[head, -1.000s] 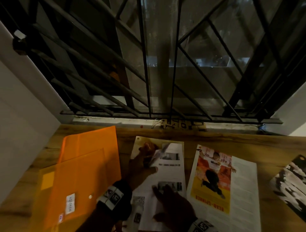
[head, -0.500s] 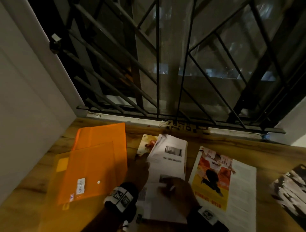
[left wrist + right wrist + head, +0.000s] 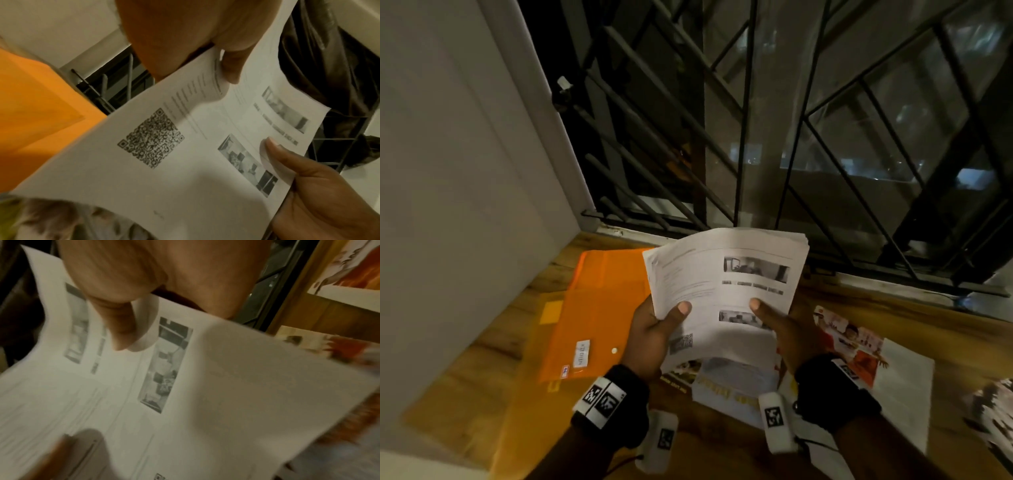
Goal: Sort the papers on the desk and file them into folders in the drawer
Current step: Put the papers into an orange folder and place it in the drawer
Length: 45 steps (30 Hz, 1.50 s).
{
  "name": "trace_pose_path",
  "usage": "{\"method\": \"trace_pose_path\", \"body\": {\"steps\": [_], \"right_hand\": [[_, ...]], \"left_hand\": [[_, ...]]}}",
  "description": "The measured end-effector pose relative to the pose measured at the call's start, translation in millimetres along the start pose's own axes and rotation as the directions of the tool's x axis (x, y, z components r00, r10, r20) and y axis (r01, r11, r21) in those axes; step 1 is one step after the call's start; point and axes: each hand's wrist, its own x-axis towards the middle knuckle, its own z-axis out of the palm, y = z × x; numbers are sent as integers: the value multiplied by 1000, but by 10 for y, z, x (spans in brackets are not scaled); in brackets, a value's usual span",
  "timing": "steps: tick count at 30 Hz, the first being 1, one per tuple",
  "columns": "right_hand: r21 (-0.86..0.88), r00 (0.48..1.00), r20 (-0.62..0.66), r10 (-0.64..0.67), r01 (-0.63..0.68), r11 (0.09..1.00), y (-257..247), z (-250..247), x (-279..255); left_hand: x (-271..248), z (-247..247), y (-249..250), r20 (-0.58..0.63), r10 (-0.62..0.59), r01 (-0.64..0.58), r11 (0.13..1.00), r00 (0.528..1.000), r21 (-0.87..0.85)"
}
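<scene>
A stack of white printed papers (image 3: 722,284) with grey photos and a QR code (image 3: 151,138) is lifted above the desk and tilted toward me. My left hand (image 3: 654,329) grips its left edge, thumb on top. At the right edge my right hand (image 3: 780,325) holds it too, thumb (image 3: 121,327) pressed on the top sheet. Two orange folders (image 3: 599,315) lie on the desk to the left. More colour leaflets (image 3: 736,380) lie under the raised stack.
A colour flyer with an orange picture (image 3: 859,346) lies right of my hands, and a black-and-white printed sheet (image 3: 993,411) sits at the far right edge. The wooden desk (image 3: 493,342) meets a white wall on the left and a barred window (image 3: 756,137) behind.
Both hands have picked the white stack up off the desk and raised it toward me; before, they were pressing and fingering it flat. The leaflets beneath are now uncovered.
</scene>
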Motion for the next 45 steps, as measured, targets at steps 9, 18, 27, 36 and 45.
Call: {"method": "trace_pose_path", "body": {"steps": [9,18,27,36,45], "right_hand": [[-162,988,29,151,-144,976,450,84,14],[-86,993,7,118,-117,989,661,-111,-315],[14,978,13,209,-209,978,876,-107,-504],[-53,946,242,215,-208,977,727,257,-248],[-256,838,492,236,-120,959,729,364,-9]], "left_hand": [[11,-114,-501,-89,-51,60,994,995,97],[-358,-564,-646,-231,-109,252,561,967,789],[-690,-954,-914,-367,-233,384,29,900,923],[-819,-1112,-623,-246,-240,279,113,939,954],[-948,-1123,-412,-231,-249,284,206,941,937]]}}
